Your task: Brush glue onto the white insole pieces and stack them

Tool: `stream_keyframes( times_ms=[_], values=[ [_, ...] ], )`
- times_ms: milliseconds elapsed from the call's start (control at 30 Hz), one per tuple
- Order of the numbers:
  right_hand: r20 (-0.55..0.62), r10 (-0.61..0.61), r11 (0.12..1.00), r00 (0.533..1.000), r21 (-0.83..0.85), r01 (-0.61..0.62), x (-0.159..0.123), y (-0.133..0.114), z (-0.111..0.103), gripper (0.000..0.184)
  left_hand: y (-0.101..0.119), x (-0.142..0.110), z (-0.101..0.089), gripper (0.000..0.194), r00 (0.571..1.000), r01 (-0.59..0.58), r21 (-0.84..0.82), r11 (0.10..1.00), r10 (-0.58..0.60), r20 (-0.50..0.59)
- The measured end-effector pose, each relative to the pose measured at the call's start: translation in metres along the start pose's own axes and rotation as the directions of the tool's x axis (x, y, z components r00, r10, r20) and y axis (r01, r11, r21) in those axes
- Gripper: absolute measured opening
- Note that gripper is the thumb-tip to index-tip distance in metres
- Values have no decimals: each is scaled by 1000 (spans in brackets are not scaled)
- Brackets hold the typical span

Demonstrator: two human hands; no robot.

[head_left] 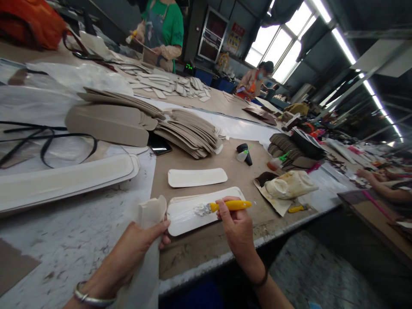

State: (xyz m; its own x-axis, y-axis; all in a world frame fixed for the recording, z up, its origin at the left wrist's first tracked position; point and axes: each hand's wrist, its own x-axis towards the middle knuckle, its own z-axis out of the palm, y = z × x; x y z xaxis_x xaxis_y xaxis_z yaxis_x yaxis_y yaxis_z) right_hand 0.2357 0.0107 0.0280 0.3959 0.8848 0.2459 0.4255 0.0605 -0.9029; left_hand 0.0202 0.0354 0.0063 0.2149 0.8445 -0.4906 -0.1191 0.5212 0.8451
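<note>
My right hand (236, 223) is closed around the yellow handle of a glue brush (230, 206). Its white-coated bristles rest on the top one of a stack of long white panels (186, 221) with rounded ends. My left hand (141, 240) grips a pale, flexible strip (148, 257) between thumb and fingers, close to the stack's left end. That strip hangs down past my wrist and its upper end is blurred. Just beyond the stack, a single white panel (197, 177) lies flat on the brown sheet.
Piles of grey-brown panels (189, 131) and a phone (160, 145) lie farther back. To the right are a glue-crusted container (289, 186), a second yellow brush (298, 208) and a small bottle (277, 162). Long white pieces (67, 180) lie left. Co-workers (164, 30) stand across the table.
</note>
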Motion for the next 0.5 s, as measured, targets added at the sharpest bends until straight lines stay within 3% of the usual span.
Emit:
stream_keyframes(
  times_ms=[133,233,400,500],
  values=[
    [-70,-189,946,979,-279,163,13,15,-31,22,-4,1,-1,41,999,7,70,998,-3,-52],
    [-92,-367,849,926,-439,293,23,23,-50,21,-10,5,-5,46,998,18,106,994,-11,-61],
    [-56,-524,726,850,-552,411,32,23,-71,17,-18,11,-7,60,975,117,79,990,-100,-200],
    [-12,-596,679,803,-541,497,27,22,-71,11,-20,9,1,56,968,61,81,995,-39,-249]
  ],
)
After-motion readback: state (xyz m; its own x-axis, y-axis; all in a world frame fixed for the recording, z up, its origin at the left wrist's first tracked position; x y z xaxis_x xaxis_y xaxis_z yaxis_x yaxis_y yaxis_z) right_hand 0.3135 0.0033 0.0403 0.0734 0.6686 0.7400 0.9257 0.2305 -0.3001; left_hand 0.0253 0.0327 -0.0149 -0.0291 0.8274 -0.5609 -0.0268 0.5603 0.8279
